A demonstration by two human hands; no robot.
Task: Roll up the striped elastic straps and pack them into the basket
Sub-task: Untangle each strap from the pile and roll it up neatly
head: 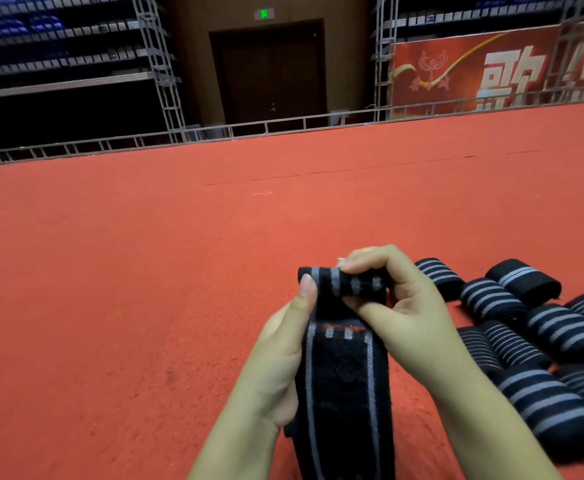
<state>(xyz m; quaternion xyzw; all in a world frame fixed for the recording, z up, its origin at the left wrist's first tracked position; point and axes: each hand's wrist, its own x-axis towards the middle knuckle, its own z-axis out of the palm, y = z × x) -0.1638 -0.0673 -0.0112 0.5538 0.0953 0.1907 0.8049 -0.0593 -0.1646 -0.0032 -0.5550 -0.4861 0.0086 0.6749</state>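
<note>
Rolling has just begun on one striped elastic strap (pixel 344 382), held up over a red carpet (pixel 110 306). On the near-left side, the left hand (pixel 283 358) steadies the strap's edge, its thumb pressed flat against the left end of the small roll (pixel 342 284). Just right of it, the right hand (pixel 401 306) curls its fingers over the roll's top and pinches it with the thumb below. Most of the strap hangs unrolled toward the person, so the next move likely calls for turning the roll further down while keeping its edges aligned. Right of both hands, finished rolled straps (pixel 533 327) lie on the carpet. No basket is in view.
</note>
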